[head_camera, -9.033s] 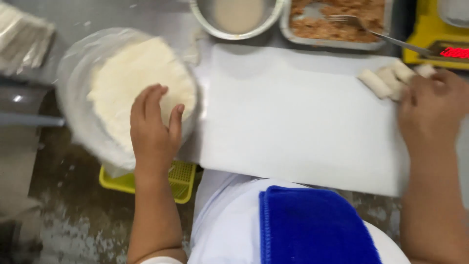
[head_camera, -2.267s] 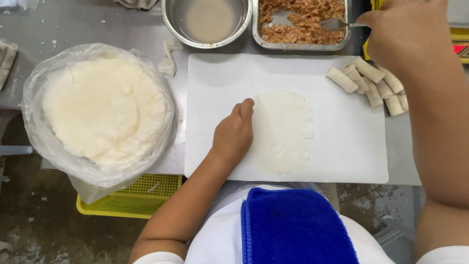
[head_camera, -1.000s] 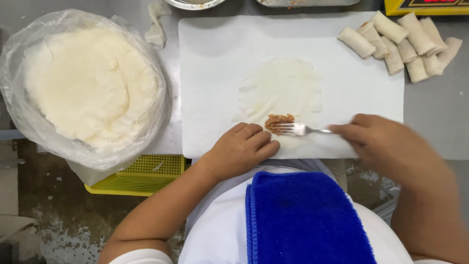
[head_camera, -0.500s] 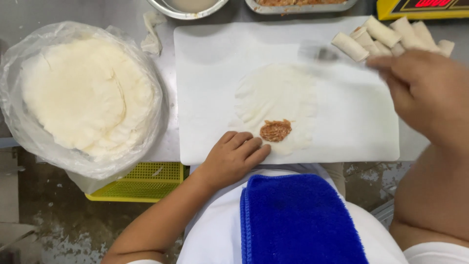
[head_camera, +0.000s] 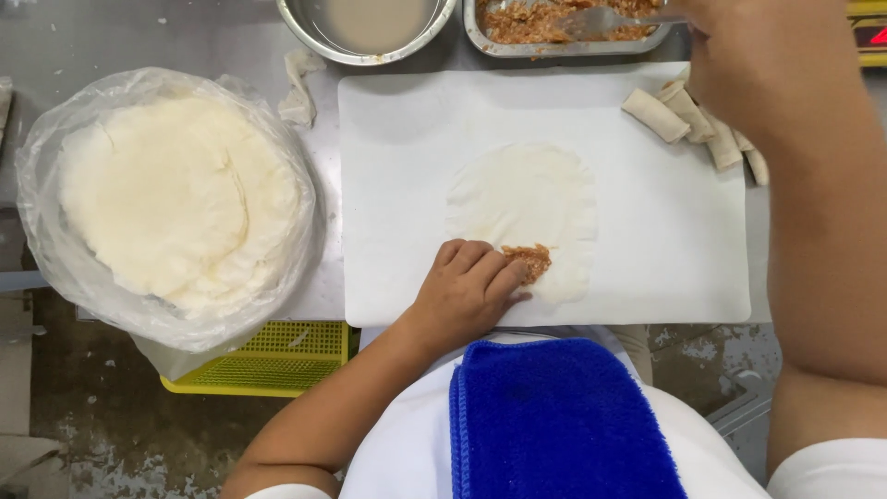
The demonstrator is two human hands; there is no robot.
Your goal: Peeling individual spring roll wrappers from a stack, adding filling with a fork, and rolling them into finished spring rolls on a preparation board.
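A thin round wrapper (head_camera: 523, 218) lies flat on the white cutting board (head_camera: 407, 157). A small mound of brown minced filling (head_camera: 530, 261) sits on its near edge. My left hand (head_camera: 465, 294) rests on the board with its fingertips touching the filling and the wrapper's near edge. My right hand (head_camera: 767, 57) is raised at the far right and holds a fork (head_camera: 610, 18) whose tines reach into the metal tray of filling (head_camera: 564, 26). Several rolled spring rolls (head_camera: 695, 118) lie under my right wrist, partly hidden.
A stack of round wrappers in a clear plastic bag (head_camera: 171, 199) sits left of the board. A metal bowl of pale liquid (head_camera: 370, 26) stands at the top. A yellow basket (head_camera: 268, 360) is below the bag. A blue towel (head_camera: 559, 420) lies on my lap.
My right hand has carried the fork up from the wrapper to the filling tray, leaving filling on the wrapper. My left hand has shifted right onto the filling.
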